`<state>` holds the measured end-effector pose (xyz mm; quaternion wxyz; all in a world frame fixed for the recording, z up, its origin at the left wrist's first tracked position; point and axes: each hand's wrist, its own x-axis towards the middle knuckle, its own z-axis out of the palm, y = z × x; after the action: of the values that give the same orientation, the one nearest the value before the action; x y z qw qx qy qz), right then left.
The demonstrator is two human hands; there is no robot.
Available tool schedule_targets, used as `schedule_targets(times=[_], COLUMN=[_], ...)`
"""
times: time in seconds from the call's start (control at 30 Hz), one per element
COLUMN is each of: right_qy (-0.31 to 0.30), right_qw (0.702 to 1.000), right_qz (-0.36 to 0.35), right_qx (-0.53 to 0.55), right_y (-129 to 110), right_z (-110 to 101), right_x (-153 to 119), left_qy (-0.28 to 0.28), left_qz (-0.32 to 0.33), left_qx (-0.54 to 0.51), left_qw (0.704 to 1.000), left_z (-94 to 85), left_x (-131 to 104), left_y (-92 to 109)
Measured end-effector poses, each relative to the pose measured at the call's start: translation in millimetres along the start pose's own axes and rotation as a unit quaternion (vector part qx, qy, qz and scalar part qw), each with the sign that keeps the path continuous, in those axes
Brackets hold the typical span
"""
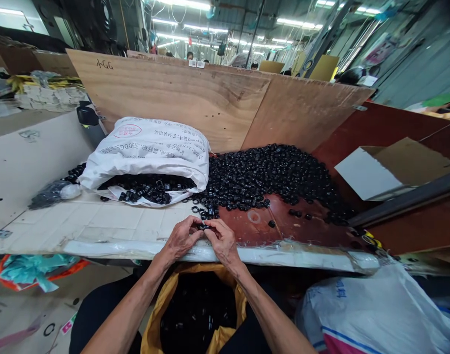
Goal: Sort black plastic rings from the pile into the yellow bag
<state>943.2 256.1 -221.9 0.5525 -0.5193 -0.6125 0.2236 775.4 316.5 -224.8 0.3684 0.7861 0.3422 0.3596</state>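
My left hand and my right hand meet above the front edge of the bench, fingertips pinched together on a small black plastic part. Fingers partly hide its shape. Just beyond them, a heap of small black ring-like parts spreads over the red-brown board. To the left lies a white woven sack, its mouth facing me, with more black parts spilling out. Below my hands a yellow sack stands open between my legs, holding many black parts.
Plywood panels wall the back of the bench. An open cardboard box sits at the right above a dark metal bar. A white plastic sack stands lower right; an orange-rimmed basket with teal material is lower left.
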Motion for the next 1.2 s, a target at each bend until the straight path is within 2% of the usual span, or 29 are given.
schedule_targets(times=[0.2, 0.43, 0.5, 0.63, 0.87, 1.0, 1.13, 1.2], right_qy=[0.02, 0.026, 0.028, 0.033, 0.036, 0.033, 0.023, 0.022], right_qw=[0.999, 0.997, 0.997, 0.996, 0.998, 0.998, 0.997, 0.998], right_qz=[0.041, 0.041, 0.038, 0.031, 0.012, 0.004, 0.058, 0.065], right_qx=[0.026, 0.051, 0.062, 0.078, 0.056, 0.045, 0.053, 0.017], right_y=[10, 13, 13, 13, 2, 1, 5, 6], right_z=[2, 2, 2, 1, 0, 0, 3, 4], right_x=[-5, -4, -4, -5, -4, -4, -4, -4], left_qy=[-0.012, -0.014, -0.009, -0.007, 0.019, 0.018, 0.012, 0.009], left_qz=[-0.031, -0.061, -0.041, 0.038, 0.102, 0.116, 0.108, 0.102], left_qx=[-0.095, -0.2, -0.19, -0.136, -0.106, -0.101, -0.104, -0.104], left_qw=[0.995, 0.978, 0.981, 0.99, 0.989, 0.988, 0.989, 0.989], left_z=[-5.1, -5.1, -5.7, -7.2, -6.0, -5.5, -5.0, -5.3], left_x=[1, 2, 2, 2, 1, 0, 0, 0], left_y=[6, 9, 9, 5, 0, 0, -1, -1])
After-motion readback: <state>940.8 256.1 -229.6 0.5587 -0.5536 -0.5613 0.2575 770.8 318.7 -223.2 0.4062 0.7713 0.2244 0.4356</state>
